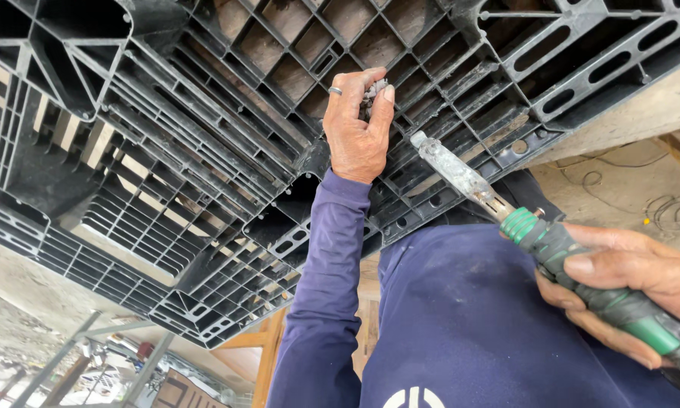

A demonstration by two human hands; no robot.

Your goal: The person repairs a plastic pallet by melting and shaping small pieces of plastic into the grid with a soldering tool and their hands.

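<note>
**Inspector:** A black plastic pallet [204, 151] is seen tilted up before the camera, its ribbed grid facing the viewer. The left hand [359, 128] is raised against a rib near the middle of the grid. A ring is worn on one finger.

**Clerk:** How is that hand closed?

**Inspector:** Thumb and fingers are pressed together on a small grey scrap [375, 88], which is held at the rib. Whether the scrap is loose or joined to the rib cannot be told.

**Clerk:** And the right hand?

**Inspector:** The right hand [631, 283] is wrapped shut around the green and black grip of a heat tool [506, 208]. Its metal barrel is pointed up and left, the tip lying just beside the left hand but apart from it and from the scrap.

**Clerk:** How far is the work judged to be?

**Inspector:** It is judged to be mid-way on this spot: scrap placed, tip near but not applied. No finished seam can be made out here; the ribs around look rough, yet a repair cannot be confirmed.

**Clerk:** Anything else noted?

**Inspector:** A dark blue sleeve [321, 302] and shirt fill the lower frame. Loose wire [669, 211] is seen on the concrete floor at right.
</note>
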